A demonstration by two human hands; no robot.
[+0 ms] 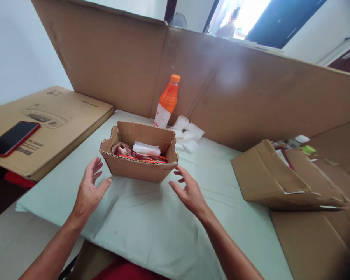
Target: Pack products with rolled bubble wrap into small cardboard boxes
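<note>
A small open cardboard box sits on the pale cloth-covered table. Inside it lie red-and-white packets and a white plastic packet. My left hand hovers open just left of the box's front corner, fingers spread, not touching it. On the other side my right hand is open too, fingers apart, close to the box's right front corner. Neither hand holds anything.
An orange drink bottle stands behind the box by crumpled white wrappers. A tall cardboard sheet walls the back. A torn cardboard box lies at right. A red phone rests on a flat carton at left.
</note>
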